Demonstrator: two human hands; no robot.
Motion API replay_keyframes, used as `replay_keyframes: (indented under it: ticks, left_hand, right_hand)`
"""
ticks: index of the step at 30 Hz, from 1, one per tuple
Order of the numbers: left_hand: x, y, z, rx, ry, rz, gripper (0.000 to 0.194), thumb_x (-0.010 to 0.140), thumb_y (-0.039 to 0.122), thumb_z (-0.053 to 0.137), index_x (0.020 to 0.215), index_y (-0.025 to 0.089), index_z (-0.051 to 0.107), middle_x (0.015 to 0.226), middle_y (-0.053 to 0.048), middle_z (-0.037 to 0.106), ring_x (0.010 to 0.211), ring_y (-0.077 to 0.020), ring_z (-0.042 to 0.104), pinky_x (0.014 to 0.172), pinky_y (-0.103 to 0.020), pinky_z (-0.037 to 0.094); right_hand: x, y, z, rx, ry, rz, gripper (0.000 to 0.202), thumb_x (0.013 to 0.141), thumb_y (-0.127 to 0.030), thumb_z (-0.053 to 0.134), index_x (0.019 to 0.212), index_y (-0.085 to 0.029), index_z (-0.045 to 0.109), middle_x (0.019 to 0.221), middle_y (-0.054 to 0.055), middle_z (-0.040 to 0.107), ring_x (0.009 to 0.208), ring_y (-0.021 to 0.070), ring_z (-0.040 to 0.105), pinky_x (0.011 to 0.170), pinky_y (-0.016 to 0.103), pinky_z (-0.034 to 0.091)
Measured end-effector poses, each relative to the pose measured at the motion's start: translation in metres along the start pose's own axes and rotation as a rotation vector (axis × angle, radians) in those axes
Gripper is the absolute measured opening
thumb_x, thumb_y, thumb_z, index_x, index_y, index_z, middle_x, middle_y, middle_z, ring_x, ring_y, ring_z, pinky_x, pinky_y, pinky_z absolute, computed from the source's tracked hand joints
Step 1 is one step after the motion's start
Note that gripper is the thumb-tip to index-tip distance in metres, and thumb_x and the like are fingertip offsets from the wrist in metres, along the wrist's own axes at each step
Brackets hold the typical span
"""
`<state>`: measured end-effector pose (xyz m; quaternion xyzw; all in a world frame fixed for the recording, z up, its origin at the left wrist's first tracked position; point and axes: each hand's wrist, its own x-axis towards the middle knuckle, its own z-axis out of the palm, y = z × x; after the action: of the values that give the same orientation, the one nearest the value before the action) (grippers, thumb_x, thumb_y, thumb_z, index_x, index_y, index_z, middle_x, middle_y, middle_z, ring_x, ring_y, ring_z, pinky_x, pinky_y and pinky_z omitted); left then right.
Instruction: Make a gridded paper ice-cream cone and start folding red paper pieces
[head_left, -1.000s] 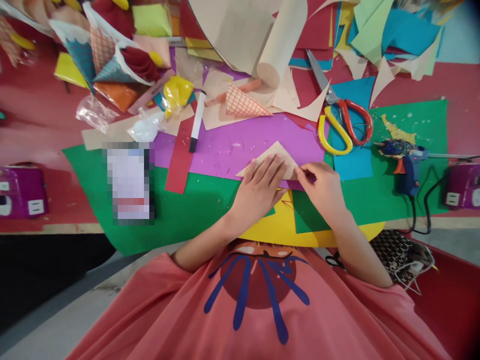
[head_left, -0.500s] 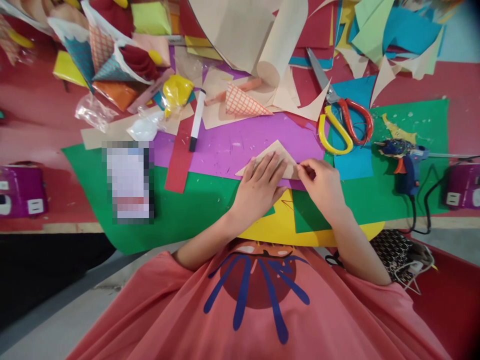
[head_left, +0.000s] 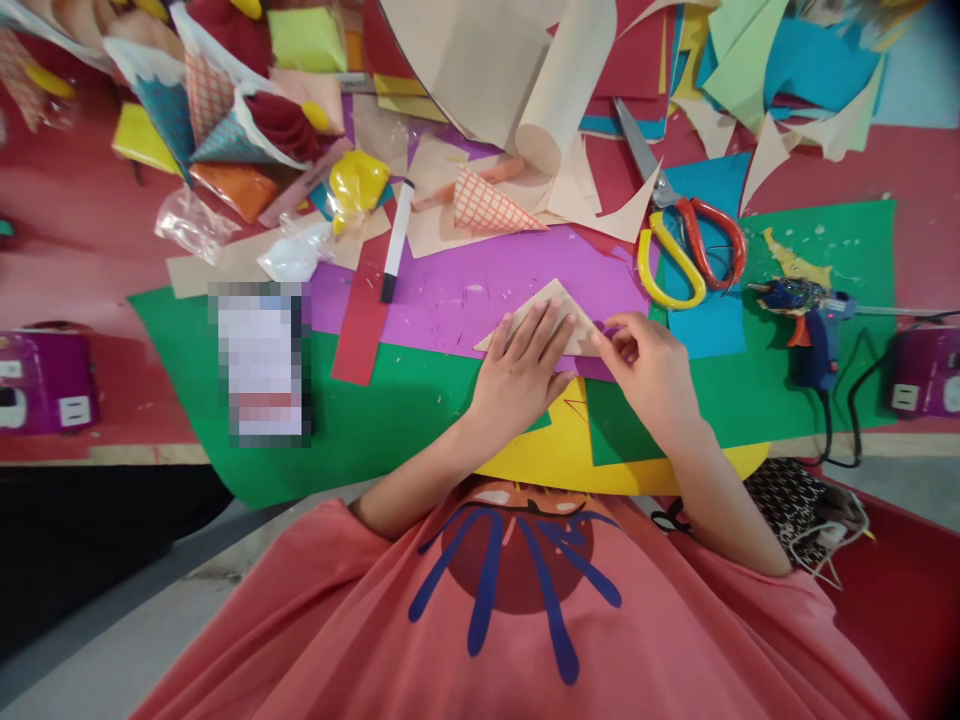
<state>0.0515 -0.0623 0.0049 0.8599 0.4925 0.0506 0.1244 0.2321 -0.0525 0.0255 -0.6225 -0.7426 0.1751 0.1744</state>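
A beige piece with a zigzag edge (head_left: 555, 297) lies on the purple sheet (head_left: 450, 290). My left hand (head_left: 523, 365) rests flat on it, fingers stretched out and slightly spread. At the piece's right corner, my right hand (head_left: 646, 368) is closed in a pinch; what its fingertips hold there is too small to tell. Beyond my hands lies a checkered orange-and-white cone (head_left: 491, 203). Scissors with one yellow and one red handle (head_left: 675, 250) lie to the right of it.
A glue gun (head_left: 814, 335) with a cable lies at the right on green sheet. At left are a marker (head_left: 397, 240), a red strip (head_left: 361, 320) and a blurred-out phone (head_left: 262, 365). Filled cones (head_left: 225, 110), plastic bags and a beige roll (head_left: 566, 90) are behind.
My right hand has shifted slightly, its fingers bent differently at the piece's right corner. My left hand remains flat on the piece.
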Motion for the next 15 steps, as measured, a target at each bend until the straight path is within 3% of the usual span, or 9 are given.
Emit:
replay_keyframes:
  ticks: [4, 7, 11, 15]
  left_hand:
    - [0.000, -0.001, -0.001, -0.015, 0.021, -0.011, 0.057, 0.098, 0.045, 0.033, 0.147, 0.016, 0.038, 0.155, -0.013, 0.037, 0.145, -0.0276, 0.037, 0.119, -0.050, 0.031]
    - [0.001, -0.006, -0.002, -0.021, 0.034, -0.048, 0.058, 0.098, 0.045, 0.034, 0.147, 0.014, 0.038, 0.155, -0.015, 0.037, 0.146, -0.0281, 0.035, 0.119, -0.051, 0.030]
    - [0.001, -0.015, -0.004, -0.029, 0.019, -0.087, 0.066, 0.096, 0.043, 0.038, 0.150, 0.007, 0.028, 0.157, -0.019, 0.031, 0.148, -0.0292, 0.028, 0.121, -0.052, 0.025]
    - [0.003, -0.023, -0.006, -0.040, 0.008, -0.084, 0.069, 0.095, 0.046, 0.036, 0.150, 0.006, 0.027, 0.158, -0.018, 0.028, 0.149, -0.0304, 0.026, 0.122, -0.052, 0.022]
  right_hand:
    - [-0.009, -0.009, -0.010, -0.197, 0.005, -0.209, 0.028, 0.094, -0.029, 0.053, 0.117, -0.014, 0.060, 0.112, 0.015, 0.068, 0.108, 0.0298, 0.062, 0.093, 0.047, 0.052]
    - [-0.013, -0.016, -0.008, -0.253, -0.102, -0.385, 0.040, 0.095, -0.025, 0.048, 0.131, -0.008, 0.054, 0.135, 0.017, 0.059, 0.129, 0.0305, 0.052, 0.105, 0.047, 0.048]
    - [-0.009, -0.020, 0.006, -0.221, -0.269, -0.476, 0.050, 0.096, -0.020, 0.043, 0.143, -0.003, 0.043, 0.148, 0.018, 0.047, 0.143, 0.0294, 0.038, 0.115, 0.050, 0.039]
    - [-0.001, -0.019, 0.016, -0.183, -0.295, -0.481, 0.052, 0.097, -0.021, 0.041, 0.146, -0.004, 0.039, 0.152, 0.017, 0.041, 0.146, 0.0272, 0.033, 0.119, 0.049, 0.035]
